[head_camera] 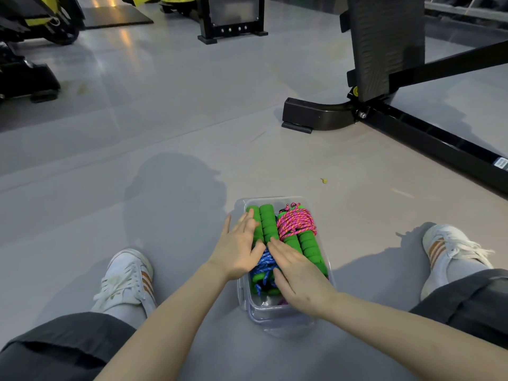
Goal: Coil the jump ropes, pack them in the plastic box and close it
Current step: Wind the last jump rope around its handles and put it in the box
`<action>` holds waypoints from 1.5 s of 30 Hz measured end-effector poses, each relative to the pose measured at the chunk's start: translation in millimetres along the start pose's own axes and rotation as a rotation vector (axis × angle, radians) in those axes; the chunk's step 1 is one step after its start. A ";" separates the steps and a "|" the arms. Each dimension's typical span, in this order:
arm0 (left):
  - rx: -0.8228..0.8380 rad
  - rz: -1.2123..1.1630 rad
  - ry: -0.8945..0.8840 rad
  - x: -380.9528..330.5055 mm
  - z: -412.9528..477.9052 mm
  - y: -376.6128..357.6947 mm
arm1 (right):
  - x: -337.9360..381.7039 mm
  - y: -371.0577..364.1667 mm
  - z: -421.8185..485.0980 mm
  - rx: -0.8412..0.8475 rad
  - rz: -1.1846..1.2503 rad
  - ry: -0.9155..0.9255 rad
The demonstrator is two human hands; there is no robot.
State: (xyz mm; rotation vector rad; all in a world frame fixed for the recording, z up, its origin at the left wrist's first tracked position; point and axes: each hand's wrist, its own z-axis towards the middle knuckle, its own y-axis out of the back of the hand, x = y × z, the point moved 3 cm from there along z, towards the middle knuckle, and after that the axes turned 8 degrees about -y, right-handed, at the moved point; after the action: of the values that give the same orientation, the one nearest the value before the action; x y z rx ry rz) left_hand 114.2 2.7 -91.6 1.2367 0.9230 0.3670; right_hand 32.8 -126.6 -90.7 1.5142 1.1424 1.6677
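Grey gym floor [165, 133] carries the clear plastic box [275, 199], near centre. Blue jump rope [265, 261] and pink jump rope [295, 221] lie coiled inside. Left hand [237, 251] and right hand [299, 279] press them down, fingers [247, 221] straight and grasping nothing. Closing the box looks to be what is left.

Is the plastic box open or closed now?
Open: no lid covers the plastic box, and the left hand and right hand press flat on the coiled jump ropes inside it.

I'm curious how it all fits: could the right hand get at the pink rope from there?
Probably yes. The pink rope lies uncovered in the open box, just beyond the right hand, which rests flat on the green handles. Nothing stands between them.
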 end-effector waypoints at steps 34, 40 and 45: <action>0.224 0.195 0.127 -38.0 28.3 -15.4 | -47.5 8.2 56.2 0.033 -0.245 -0.306; 0.246 0.164 0.162 -49.0 12.6 -18.1 | -32.5 9.8 35.3 0.016 -0.151 -0.345; 0.228 0.254 0.197 -59.8 0.7 -26.4 | -28.7 4.4 17.8 -0.024 -0.141 -0.349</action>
State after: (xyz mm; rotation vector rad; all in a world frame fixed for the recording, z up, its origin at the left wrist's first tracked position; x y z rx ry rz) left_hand 72.7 -47.8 -92.0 1.5542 0.9970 0.6061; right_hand 55.5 -150.2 -100.3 1.5930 1.0093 1.2593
